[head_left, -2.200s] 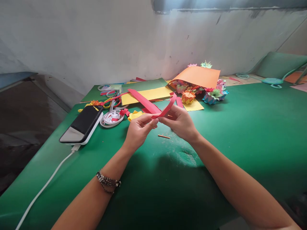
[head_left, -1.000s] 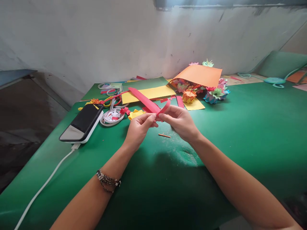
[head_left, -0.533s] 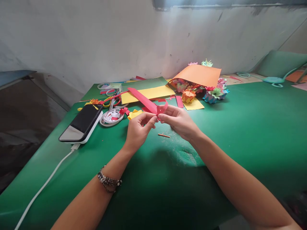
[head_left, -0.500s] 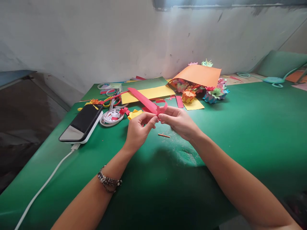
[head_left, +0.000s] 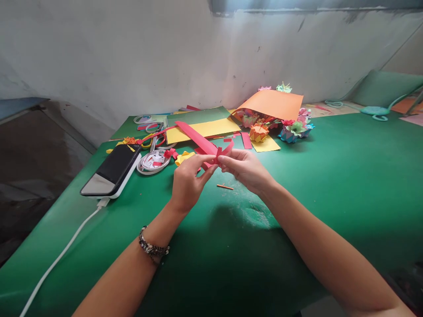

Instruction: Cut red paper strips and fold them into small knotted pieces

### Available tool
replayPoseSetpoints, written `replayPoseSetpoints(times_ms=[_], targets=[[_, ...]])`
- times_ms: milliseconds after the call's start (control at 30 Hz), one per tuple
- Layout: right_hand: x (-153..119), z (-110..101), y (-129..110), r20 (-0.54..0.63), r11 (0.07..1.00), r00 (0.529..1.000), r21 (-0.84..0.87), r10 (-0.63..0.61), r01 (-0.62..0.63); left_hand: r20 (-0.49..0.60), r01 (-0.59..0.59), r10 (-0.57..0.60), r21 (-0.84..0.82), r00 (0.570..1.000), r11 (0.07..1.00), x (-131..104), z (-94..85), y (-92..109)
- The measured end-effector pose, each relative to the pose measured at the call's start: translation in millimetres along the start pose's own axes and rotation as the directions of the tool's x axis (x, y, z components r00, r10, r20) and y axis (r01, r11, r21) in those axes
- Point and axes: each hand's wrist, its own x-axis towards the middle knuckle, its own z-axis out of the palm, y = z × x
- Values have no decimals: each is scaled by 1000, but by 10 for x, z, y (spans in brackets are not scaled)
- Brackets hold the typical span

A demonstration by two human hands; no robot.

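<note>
Both hands meet near the middle of the view around a small folded red paper piece [head_left: 219, 154] with a curled loose end. My left hand [head_left: 190, 178] pinches its left side between thumb and forefinger. From the right, my right hand [head_left: 246, 169] grips the same piece with thumb and fingers. A wide red paper strip [head_left: 194, 135] stretches up and left behind the fingertips; whether it joins the held piece cannot be made out. Just below the hands, a thin brown stick [head_left: 225, 187] lies on the green table [head_left: 346, 185].
A phone on a white power bank [head_left: 112, 171], with a cable, lies left. Beside it are a tape roll with paper scraps [head_left: 153, 162] and scissors [head_left: 154, 141]. Yellow paper [head_left: 205, 130], an orange sheet [head_left: 271, 103] and paper flowers [head_left: 295, 130] lie behind.
The thumb and forefinger of my left hand have parted slightly and moved a little left. The curled red end now points more up and right.
</note>
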Motion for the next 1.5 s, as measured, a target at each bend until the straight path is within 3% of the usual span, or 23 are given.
replayPoseSetpoints(times_ms=[167, 500, 800, 967, 1067, 1233, 1500], targets=[[10, -12, 17, 51, 997, 998, 70, 34, -38, -26, -58, 58, 13, 998, 998, 5, -14, -20], [3, -14, -23, 45, 989, 996, 123, 73, -79, 18, -11, 14, -123, 1000, 992, 21, -49, -30], [-13, -7, -27, 103, 984, 992, 159, 68, -84, -17, -14, 11, -232, 1000, 973, 1, -51, -62], [-12, -23, -28, 123, 986, 991, 151, 48, -67, 26, 178, -181, -358, 983, 917, 15, -55, -37], [-6, -38, -17, 145, 995, 988, 98, -48, 34, 97, 320, -310, -441, 946, 839, 30, -51, -30], [-3, -35, -18, 88, 983, 985, -88, -151, 159, 233, 438, -372, -523, 899, 731, 71, -42, -33], [-11, -9, -23, 82, 962, 978, -179, -194, 206, 298, 509, -415, -577, 860, 639, 90, -31, -17]])
